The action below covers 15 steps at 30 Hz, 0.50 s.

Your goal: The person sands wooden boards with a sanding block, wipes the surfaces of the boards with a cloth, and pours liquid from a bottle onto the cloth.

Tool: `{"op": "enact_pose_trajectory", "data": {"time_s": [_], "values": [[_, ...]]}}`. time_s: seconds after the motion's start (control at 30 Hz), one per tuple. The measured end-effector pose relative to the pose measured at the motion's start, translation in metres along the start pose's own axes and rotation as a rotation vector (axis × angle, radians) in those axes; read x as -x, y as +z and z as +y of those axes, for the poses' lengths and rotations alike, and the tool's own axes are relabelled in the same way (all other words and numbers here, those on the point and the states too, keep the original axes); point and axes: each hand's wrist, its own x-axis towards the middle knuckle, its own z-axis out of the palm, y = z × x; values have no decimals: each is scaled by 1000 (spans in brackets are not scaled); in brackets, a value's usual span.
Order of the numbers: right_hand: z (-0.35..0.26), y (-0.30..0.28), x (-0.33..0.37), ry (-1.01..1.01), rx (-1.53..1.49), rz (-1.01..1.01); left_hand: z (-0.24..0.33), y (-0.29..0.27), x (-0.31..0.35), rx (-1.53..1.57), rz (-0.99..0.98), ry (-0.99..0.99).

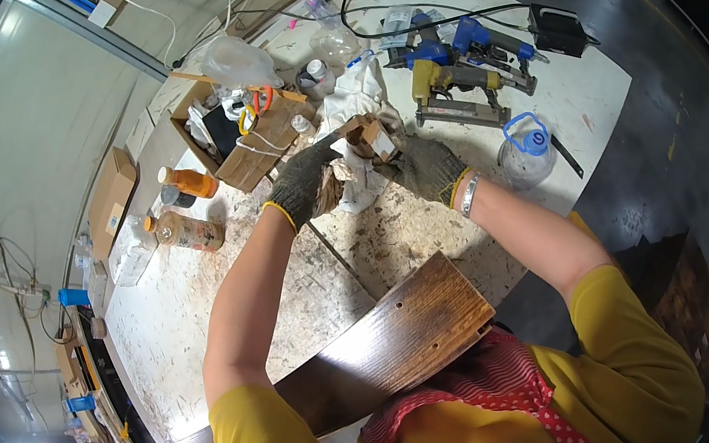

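Both hands wear dark grey gloves with yellow cuffs and are close together over the middle of the table. My left hand (305, 181) is closed around a crumpled brown piece (331, 192), perhaps cloth or paper, and its fingers reach to the near side of a small brown box (378, 140). My right hand (433, 169) grips that box from the right; its fingertips are partly hidden. White rags (361, 90) lie just behind the hands. Closest to my body, a dark varnished wooden board (390, 334) with small holes lies across the table's edge.
Yellow and blue nail guns (453, 83) lie at the back right, near a clear jug (528, 154) with a blue handle. To the left stand an open box (261, 148) with scissors (255, 108) and two bottles (191, 232). A black hose (435, 23) crosses the far side.
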Motion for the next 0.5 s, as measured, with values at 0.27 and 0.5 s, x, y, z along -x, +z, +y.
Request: {"op": "enact_pose_trajectory", "data": {"time_s": [0.27,0.5], "values": [[8,-4,-24,-57,-96,-42,-21,12,1,534,-108,-160],[5,-19,-24,-51,-220,-120,-18,16,6,657,-248,-170]]}}
